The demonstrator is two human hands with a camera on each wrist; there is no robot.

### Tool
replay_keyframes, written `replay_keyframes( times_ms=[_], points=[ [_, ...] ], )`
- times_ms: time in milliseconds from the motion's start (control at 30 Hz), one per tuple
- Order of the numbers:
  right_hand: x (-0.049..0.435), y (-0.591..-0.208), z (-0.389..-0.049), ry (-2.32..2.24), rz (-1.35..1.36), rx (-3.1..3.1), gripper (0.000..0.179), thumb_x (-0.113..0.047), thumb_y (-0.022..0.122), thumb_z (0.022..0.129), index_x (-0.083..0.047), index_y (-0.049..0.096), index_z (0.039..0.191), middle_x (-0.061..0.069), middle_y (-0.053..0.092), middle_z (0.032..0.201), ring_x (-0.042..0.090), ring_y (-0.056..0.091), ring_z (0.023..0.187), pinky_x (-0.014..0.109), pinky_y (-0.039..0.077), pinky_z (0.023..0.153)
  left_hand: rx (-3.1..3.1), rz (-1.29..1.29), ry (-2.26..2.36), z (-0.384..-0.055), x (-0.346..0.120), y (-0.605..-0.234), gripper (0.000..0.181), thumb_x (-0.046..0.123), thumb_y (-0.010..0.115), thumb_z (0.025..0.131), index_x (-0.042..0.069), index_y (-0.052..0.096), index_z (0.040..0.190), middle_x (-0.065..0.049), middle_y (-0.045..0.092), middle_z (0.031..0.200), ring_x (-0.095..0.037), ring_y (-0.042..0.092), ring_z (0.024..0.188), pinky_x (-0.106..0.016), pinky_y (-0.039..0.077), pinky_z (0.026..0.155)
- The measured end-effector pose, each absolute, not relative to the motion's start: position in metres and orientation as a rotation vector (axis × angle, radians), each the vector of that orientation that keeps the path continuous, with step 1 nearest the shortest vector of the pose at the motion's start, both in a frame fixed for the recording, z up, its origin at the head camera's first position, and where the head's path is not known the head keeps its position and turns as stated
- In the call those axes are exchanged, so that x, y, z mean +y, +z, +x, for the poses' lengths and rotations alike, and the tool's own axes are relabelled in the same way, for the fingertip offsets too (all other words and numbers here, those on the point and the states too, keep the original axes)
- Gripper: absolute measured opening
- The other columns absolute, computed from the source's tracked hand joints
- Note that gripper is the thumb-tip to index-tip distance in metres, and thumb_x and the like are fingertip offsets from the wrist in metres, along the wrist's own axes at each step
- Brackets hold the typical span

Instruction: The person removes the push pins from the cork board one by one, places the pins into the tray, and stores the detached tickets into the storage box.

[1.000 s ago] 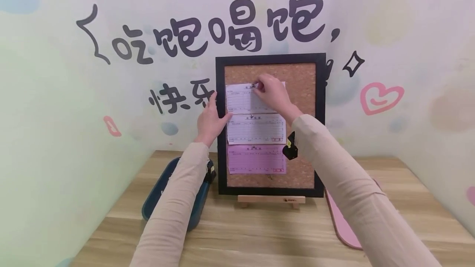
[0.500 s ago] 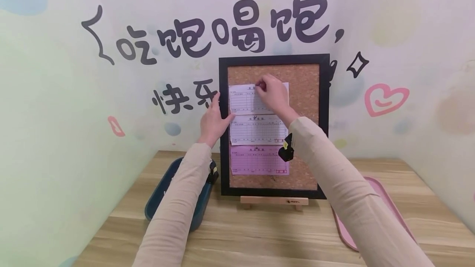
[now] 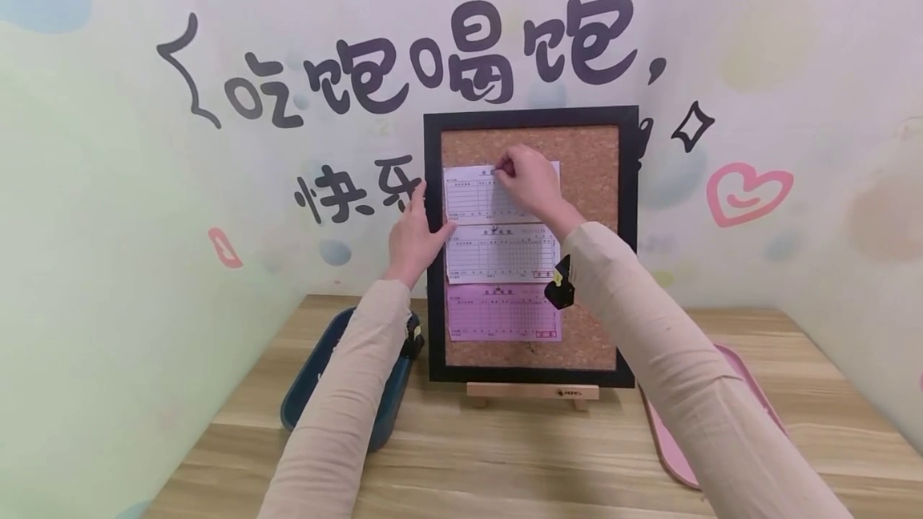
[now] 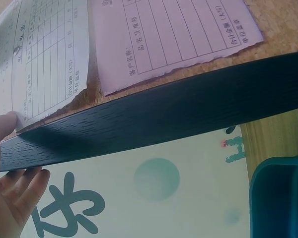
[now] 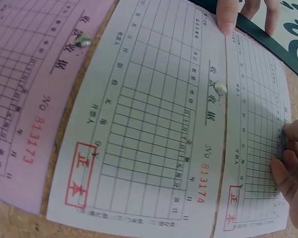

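Note:
A black-framed cork board (image 3: 590,183) stands upright on a small wooden easel (image 3: 534,392). Three receipt slips run down it: a white upper slip (image 3: 465,197), a white middle slip (image 3: 497,263) and a pink lower slip (image 3: 497,315). Round-headed pushpins show on the middle slip, a pushpin (image 5: 220,88), and on the pink slip, another pushpin (image 5: 82,40). My left hand (image 3: 416,239) grips the board's left edge, thumb on the front, fingers behind. With curled fingertips, my right hand (image 3: 532,181) pinches a pushpin at the upper slip's top edge; the fingers hide the pin.
A dark blue bin (image 3: 303,391) stands on the wooden table (image 3: 461,463), partly under the left forearm. To the right lies a pink tray (image 3: 671,455), partly covered by the right sleeve. A printed wall (image 3: 815,86) rises close behind the board.
The dark pin visible at my right fingertips a second ago is now covered by them. Both hands stay at nearly the same places on the board; the head view has shifted slightly.

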State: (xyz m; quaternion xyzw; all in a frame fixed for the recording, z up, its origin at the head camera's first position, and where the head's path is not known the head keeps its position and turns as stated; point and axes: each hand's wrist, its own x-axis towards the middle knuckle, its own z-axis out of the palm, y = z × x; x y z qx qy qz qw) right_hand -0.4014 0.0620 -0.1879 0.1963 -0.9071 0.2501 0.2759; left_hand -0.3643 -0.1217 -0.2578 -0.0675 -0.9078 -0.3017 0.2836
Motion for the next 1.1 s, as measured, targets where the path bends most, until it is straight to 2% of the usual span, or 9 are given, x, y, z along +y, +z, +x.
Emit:
replay_keyframes(
  times_ms=[467, 833, 1100],
  points=[
    [0.059, -0.184, -0.399, 0.604, 0.527, -2.522, 0.014, -0.012, 0.051, 0.092, -0.004, 0.058, 0.099, 0.009, 0.056, 0.097, 0.021, 0.052, 0.086, 0.035, 0.042, 0.076, -2.429, -0.181, -0.805, -0.364, -0.123, -0.258, 0.079, 0.031, 0.066, 0.082, 0.009, 0.021, 0.143, -0.016, 0.041, 0.137, -0.032, 0.055, 0.107, -0.041, 0.045, 0.088],
    [0.063, -0.18, -0.397, 0.554, 0.577, -2.545, 0.014, -0.011, 0.048, 0.092, -0.002, 0.056, 0.098, 0.009, 0.055, 0.097, 0.023, 0.05, 0.086, 0.036, 0.041, 0.078, -2.422, -0.183, -0.798, -0.365, -0.121, -0.258, 0.079, 0.031, 0.066, 0.081, 0.009, 0.021, 0.143, -0.018, 0.045, 0.133, -0.034, 0.055, 0.105, -0.043, 0.045, 0.085],
    [0.071, -0.181, -0.397, 0.67, 0.675, -2.522, 0.009, -0.007, 0.05, 0.091, -0.001, 0.054, 0.094, 0.011, 0.054, 0.09, 0.023, 0.048, 0.081, 0.036, 0.04, 0.074, -2.422, -0.182, -0.796, -0.365, -0.122, -0.258, 0.079, 0.031, 0.067, 0.081, 0.009, 0.021, 0.143, -0.018, 0.045, 0.133, -0.034, 0.055, 0.105, -0.043, 0.045, 0.085]
  ],
)
